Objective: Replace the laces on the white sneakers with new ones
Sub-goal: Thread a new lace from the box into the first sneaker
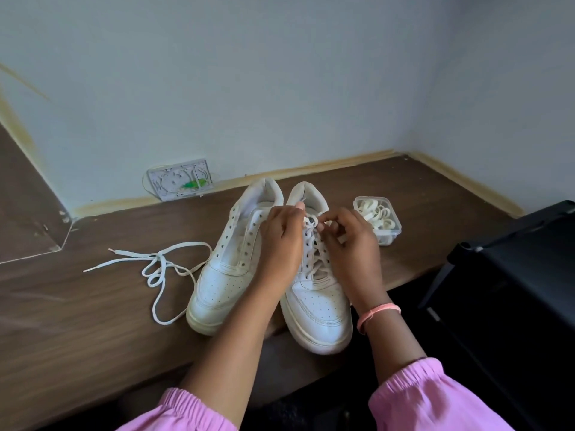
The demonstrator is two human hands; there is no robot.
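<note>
A clear plastic tub (390, 236) stands on the brown wooden surface (77, 306), just right of the sneakers and near the wall corner. It has no lid on and holds a heap of coiled white laces (375, 213); how many cannot be told.

Two white sneakers stand side by side, nearly touching, at the near edge of the surface. Both long axes run away from the person: toes toward the camera, heels toward the wall. The left sneaker (217, 284) has bare eyelets, no lace threaded. The right sneaker (317, 318) has a white lace (311, 244) crossing through its eyelets up to the tongue.

A loose white lace (161, 275) lies in a tangle of loops on the surface, just left of the left sneaker, both ends pointing left.

The left hand (281, 244) reaches across the left sneaker, its fingers curled at the top of the right sneaker's lacing. The right hand (351, 244) pinches the lace at the same top eyelets. A pink band (378, 314) circles the right wrist; both sleeves are pink.

A white patterned plate (180, 180) sits on the wall behind. A black object (510, 290) stands at right.
</note>
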